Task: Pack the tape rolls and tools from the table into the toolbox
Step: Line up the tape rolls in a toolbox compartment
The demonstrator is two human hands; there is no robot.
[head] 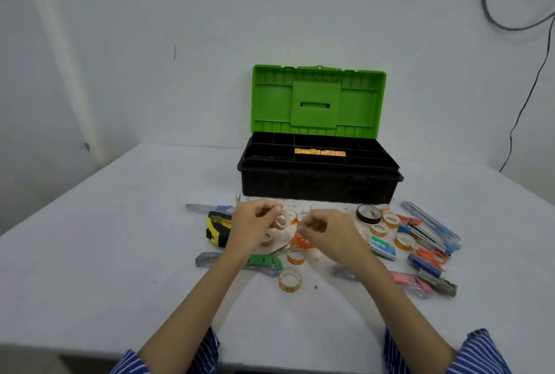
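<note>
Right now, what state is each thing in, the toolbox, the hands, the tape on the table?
Toolbox: lid open and upright.
Tray in toolbox: holds a row of orange tape.
Left hand: fingers curled over small tape rolls.
Right hand: fingers curled, pinching something small.
Black tape roll: on table, unpacked.

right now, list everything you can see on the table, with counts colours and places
toolbox: one, black base, green lid open, back centre
tape rolls in tray: row, orange, count unclear
clear tape rolls: several, orange cores, in front of the toolbox
black tape roll: one, right of the hands
tape measure: one, yellow and black, left
staple box: one, green, right
utility knives: several, both sides
orange scissors: right, count unclear
table: one, white
hands: left, right, fingers curled over the rolls
</note>
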